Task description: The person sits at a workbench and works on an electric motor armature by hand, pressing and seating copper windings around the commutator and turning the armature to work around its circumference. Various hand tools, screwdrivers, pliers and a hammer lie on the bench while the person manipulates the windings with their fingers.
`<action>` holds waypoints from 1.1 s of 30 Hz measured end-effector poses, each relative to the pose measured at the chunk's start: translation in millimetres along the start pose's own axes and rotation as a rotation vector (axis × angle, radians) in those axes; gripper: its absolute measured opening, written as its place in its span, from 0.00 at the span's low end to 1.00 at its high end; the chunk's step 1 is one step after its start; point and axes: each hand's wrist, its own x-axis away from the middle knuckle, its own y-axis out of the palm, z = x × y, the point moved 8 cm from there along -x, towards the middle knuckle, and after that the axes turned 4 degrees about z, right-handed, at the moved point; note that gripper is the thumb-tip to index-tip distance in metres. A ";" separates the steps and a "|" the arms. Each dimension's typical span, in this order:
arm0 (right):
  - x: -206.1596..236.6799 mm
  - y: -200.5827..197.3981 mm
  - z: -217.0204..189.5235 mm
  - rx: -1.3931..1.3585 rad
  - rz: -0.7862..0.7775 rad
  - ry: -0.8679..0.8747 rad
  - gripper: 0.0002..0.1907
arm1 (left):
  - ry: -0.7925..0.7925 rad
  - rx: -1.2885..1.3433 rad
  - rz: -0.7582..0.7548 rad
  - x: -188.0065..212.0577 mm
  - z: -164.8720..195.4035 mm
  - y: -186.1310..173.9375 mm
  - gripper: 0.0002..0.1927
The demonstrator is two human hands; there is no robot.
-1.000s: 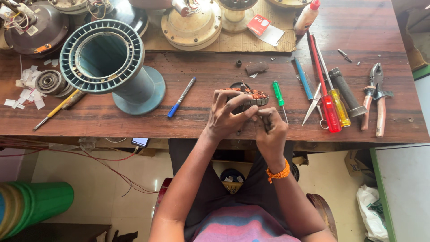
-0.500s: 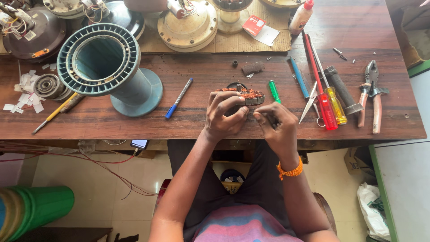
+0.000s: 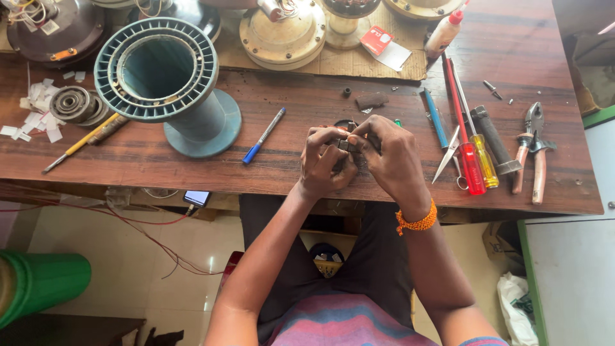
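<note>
**Both hands closed on a small part at the bench edge**

The left hand and the right hand meet over the near middle of the wooden workbench. Between their fingertips sits a small dark component, mostly hidden; only a sliver of it shows, so its kind cannot be told beyond a small metal-and-dark part. Both sets of fingers are curled and pinched together on it, thumbs and forefingers pressing from either side, the right hand's fingers lying partly over the left's.

Just beyond the fingertips a bit of a round dark rim peeks out. To the left of the left hand's fingers lies a blue-capped pen, and farther that way stands a large teal ribbed spool. To the right of the right hand's fingers lie a blue-handled tool, a pair of scissors, a red-handled screwdriver, a yellow-handled screwdriver and, well apart, pliers.

Judging from this, the work is mid-way: the part is in hand and being fiddled with by finger alone, while every tool lies untouched. Several round motor housings at the far edge look open and unassembled, so a good deal appears left.
</note>
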 end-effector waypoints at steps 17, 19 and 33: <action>-13.8 -3.4 33.2 -0.028 -0.026 0.214 0.05 | -0.049 0.023 -0.151 2.0 -5.6 7.9 0.10; -6.5 -7.6 45.2 -0.002 0.016 0.281 0.05 | 0.007 0.022 -0.170 -1.2 0.8 7.5 0.15; 41.9 -15.6 61.6 -0.260 0.132 0.179 0.05 | 0.005 0.024 -0.237 -7.8 7.7 8.2 0.26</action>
